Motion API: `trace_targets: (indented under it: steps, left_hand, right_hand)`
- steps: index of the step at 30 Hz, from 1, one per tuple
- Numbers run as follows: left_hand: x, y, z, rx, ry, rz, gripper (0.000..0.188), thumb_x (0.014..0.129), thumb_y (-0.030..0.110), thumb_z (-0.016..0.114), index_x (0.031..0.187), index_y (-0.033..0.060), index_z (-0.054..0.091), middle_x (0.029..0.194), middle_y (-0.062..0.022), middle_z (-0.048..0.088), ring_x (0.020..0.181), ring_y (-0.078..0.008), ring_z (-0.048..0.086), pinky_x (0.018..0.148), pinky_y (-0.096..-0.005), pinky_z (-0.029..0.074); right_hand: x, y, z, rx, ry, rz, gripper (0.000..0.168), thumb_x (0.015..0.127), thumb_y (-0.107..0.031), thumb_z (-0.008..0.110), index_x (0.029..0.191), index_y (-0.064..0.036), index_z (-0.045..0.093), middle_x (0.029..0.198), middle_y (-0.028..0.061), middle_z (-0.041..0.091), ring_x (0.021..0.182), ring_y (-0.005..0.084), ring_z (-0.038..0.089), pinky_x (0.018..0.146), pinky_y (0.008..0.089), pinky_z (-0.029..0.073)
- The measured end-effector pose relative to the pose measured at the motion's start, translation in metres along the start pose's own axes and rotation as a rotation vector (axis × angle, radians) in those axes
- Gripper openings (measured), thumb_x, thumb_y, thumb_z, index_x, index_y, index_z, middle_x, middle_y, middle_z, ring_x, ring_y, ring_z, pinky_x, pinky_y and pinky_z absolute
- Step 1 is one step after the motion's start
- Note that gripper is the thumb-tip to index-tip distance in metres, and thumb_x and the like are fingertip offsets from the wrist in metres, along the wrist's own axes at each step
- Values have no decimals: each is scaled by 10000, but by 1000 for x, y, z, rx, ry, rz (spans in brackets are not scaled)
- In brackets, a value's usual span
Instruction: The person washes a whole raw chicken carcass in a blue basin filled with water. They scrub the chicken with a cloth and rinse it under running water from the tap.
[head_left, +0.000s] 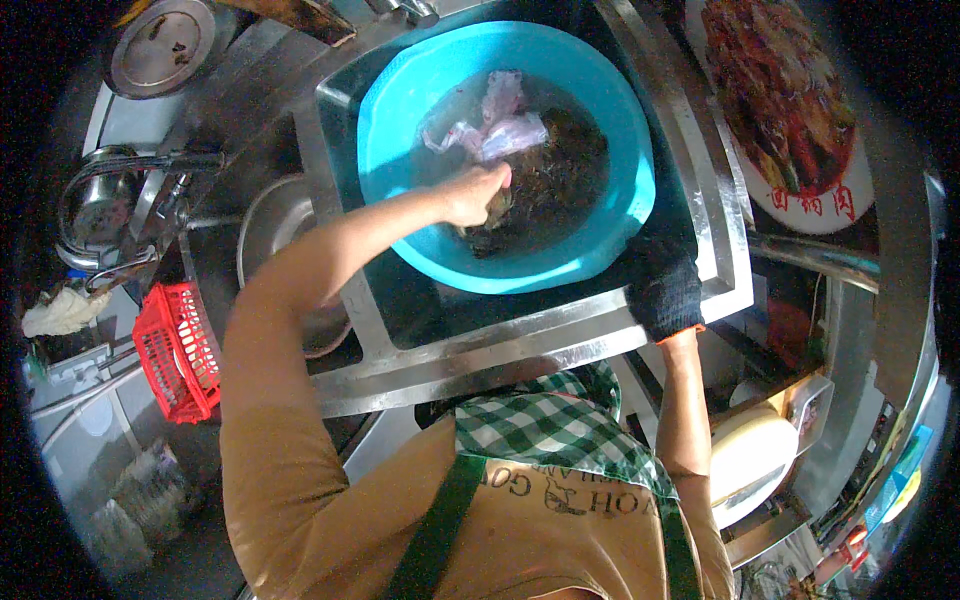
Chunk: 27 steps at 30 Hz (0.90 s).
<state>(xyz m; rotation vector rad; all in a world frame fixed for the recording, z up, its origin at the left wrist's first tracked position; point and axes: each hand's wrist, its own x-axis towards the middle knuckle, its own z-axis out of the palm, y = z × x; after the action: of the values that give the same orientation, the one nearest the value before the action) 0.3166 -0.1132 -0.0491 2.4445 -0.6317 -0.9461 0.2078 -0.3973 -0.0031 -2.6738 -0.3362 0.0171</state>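
A turquoise plastic basin (386, 97) stands in a stainless steel sink (405, 341) before me. Murky water fills its lower part, with a dark brown mass (559, 172) lying in it, too blurred to identify. Wet, pinkish-white plastic bags (514, 135) lie crumpled in the basin, just beyond my left hand. Bare and curled, my left hand (476, 199) reaches over the near left side and pinches a brownish clump (499, 208) from that mass. My right hand (664, 289) wears a black knitted glove with an orange cuff, beside the basin's right rim; its fingers blend into the shadow.
Left of the basin are a round metal bowl (274, 217), a red plastic basket (176, 356), a metal pot (105, 199) and a round lid (163, 46). A large food picture (787, 97) bearing writing is at upper right. A pale oval object (757, 457) lies at lower right.
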Motion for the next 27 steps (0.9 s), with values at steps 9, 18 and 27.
trace_targets:
  steps: [9, 18, 27]
  left_hand:
    - [-23, 60, -122, 185, 518, 227, 331, 660, 25, 595, 969, 115, 518, 755, -125, 597, 705, -253, 592, 599, -360, 447]
    - [10, -28, -1, 88, 10, 245, 577, 641, 52, 599, 1179, 54, 393, 957, -167, 562, 881, -287, 556, 770, -379, 433]
    - [37, -65, 82, 772, 160, 249, 361, 747, 66, 453, 1102, 8, 484, 1122, -136, 501, 1034, -253, 469, 919, -442, 281]
  right_hand:
    - [0, -9, -10, -27, -138, 162, 279, 673, -118, 541, 949, -93, 580, 943, 148, 571, 874, 344, 522, 760, 413, 427]
    - [0, -7, 0, -56, -12, -58, 204, 732, -166, 494, 895, -73, 576, 902, 162, 568, 842, 351, 517, 722, 420, 421]
    - [-9, -1, -5, -50, -37, -41, 135, 686, -115, 457, 711, -23, 553, 759, 195, 555, 684, 325, 527, 636, 398, 434]
